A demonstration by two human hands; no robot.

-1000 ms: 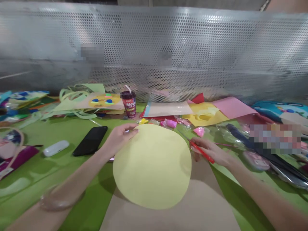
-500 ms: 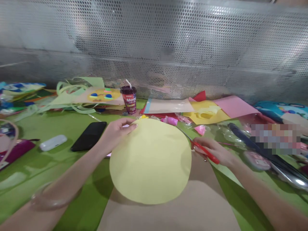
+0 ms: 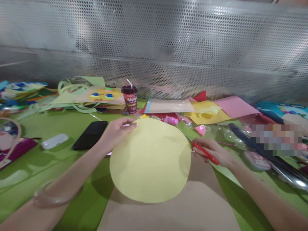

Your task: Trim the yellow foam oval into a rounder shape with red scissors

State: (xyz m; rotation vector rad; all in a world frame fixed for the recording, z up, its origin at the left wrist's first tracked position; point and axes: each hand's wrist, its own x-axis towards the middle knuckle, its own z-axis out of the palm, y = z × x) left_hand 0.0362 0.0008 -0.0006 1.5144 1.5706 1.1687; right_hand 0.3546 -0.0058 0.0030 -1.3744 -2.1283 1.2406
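Observation:
A large, roughly round piece of pale yellow paper (image 3: 151, 162) is held up in front of me. My left hand (image 3: 121, 130) pinches its upper left edge between thumb and fingers. In my right hand (image 3: 211, 149) is a pair of scissors with red handles (image 3: 208, 155), its blades against the paper's upper right edge and partly hidden there. Beneath the yellow paper lies a large tan sheet (image 3: 207, 205) on the green table (image 3: 84, 183).
Left of the paper are a black phone (image 3: 90, 135) and a white case (image 3: 55, 141). A purple drink cup (image 3: 130, 101) with a straw stands at the back, beside coloured paper sheets (image 3: 237, 108). A dark umbrella-like object (image 3: 245, 138) lies at right. A perforated metal panel (image 3: 144, 38) rises behind.
Both hands stay almost where they were, still holding the paper and scissors. The scissors and the paper's edge shift only very slightly.

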